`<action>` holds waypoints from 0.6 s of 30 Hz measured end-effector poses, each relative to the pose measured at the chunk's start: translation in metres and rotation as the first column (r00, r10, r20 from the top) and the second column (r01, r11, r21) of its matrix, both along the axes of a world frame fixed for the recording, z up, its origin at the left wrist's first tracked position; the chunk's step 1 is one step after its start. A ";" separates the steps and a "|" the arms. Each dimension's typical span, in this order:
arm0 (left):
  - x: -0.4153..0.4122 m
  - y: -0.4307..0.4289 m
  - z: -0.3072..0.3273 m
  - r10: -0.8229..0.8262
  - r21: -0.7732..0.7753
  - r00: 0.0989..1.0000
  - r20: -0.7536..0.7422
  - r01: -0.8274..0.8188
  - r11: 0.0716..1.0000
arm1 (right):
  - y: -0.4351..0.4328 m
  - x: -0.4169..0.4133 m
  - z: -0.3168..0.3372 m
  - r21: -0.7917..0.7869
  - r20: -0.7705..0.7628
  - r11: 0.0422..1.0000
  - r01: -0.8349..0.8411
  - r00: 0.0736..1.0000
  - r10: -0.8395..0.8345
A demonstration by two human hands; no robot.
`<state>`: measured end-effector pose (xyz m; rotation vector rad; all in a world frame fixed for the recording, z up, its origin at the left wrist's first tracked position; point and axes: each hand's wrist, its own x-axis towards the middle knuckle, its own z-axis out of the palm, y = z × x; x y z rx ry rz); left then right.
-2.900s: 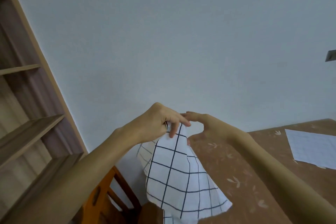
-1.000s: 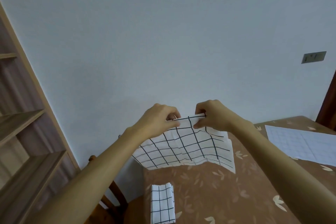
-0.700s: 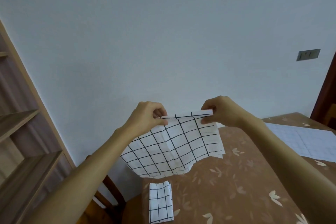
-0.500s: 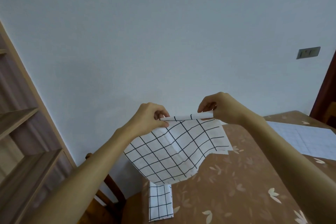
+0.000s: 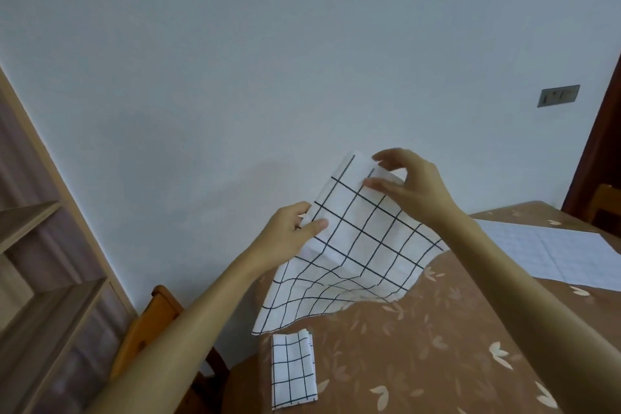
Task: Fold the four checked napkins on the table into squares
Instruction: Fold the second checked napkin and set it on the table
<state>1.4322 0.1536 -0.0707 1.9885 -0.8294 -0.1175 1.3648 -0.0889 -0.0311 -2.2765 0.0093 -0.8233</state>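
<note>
A white napkin with a black check hangs in the air over the brown leaf-patterned table, and its lower part sags toward the tabletop. My left hand pinches its left edge, thumb on the front. Higher up, my right hand holds the upper corner, thumb on the front and fingers spread loosely behind. A folded checked napkin lies flat near the table's left edge, below the hanging one.
A white gridded sheet lies on the table at the right. An orange wooden chair stands at the table's left corner, with a wooden shelf unit beyond it. A plain wall is behind, a dark door frame at the right.
The napkin has tilted: my right hand rose with its corner and its fingers spread, while my left hand dropped lower along the left edge. The folded napkin has not moved.
</note>
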 end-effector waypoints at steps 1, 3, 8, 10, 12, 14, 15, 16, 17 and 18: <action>0.002 -0.001 -0.004 0.009 -0.029 1.000 -0.027 -0.010 1.000 | -0.002 -0.002 -0.005 0.024 0.001 0.998 0.054 0.999 -0.054; 0.002 -0.004 -0.009 0.012 -0.077 0.993 -0.115 -0.021 0.997 | -0.007 -0.010 -0.024 0.148 -0.070 0.979 0.141 0.989 -0.131; 0.003 0.000 -0.013 0.016 -0.251 0.978 -0.209 -0.069 0.966 | -0.012 -0.029 -0.101 0.619 -0.381 0.762 0.190 0.921 0.079; 0.006 0.002 -0.017 0.044 -0.290 0.971 -0.236 -0.113 0.950 | -0.008 -0.034 -0.124 0.696 -0.402 0.708 0.122 0.883 0.243; 0.007 0.004 -0.019 0.096 -0.298 0.965 -0.244 -0.169 0.940 | -0.001 -0.036 -0.134 0.742 -0.368 0.668 0.054 0.866 0.339; 0.009 0.005 -0.024 0.153 -0.305 0.958 -0.242 -0.225 0.925 | 0.007 -0.034 -0.132 0.779 -0.297 0.626 0.036 0.900 0.319; 0.010 0.006 -0.025 0.174 -0.302 0.955 -0.239 -0.244 0.922 | 0.009 -0.032 -0.131 0.808 -0.256 0.588 0.031 0.918 0.302; 0.012 0.008 -0.027 0.192 -0.297 0.953 -0.235 -0.259 0.919 | 0.008 -0.029 -0.129 0.845 -0.226 0.534 0.041 0.932 0.285; 0.012 0.010 -0.028 0.195 -0.292 0.953 -0.231 -0.259 0.921 | 0.006 -0.027 -0.127 0.881 -0.199 0.471 0.048 0.940 0.276; 0.013 0.011 -0.030 0.191 -0.286 0.955 -0.229 -0.254 0.924 | 0.004 -0.027 -0.125 0.910 -0.164 0.413 0.038 0.947 0.276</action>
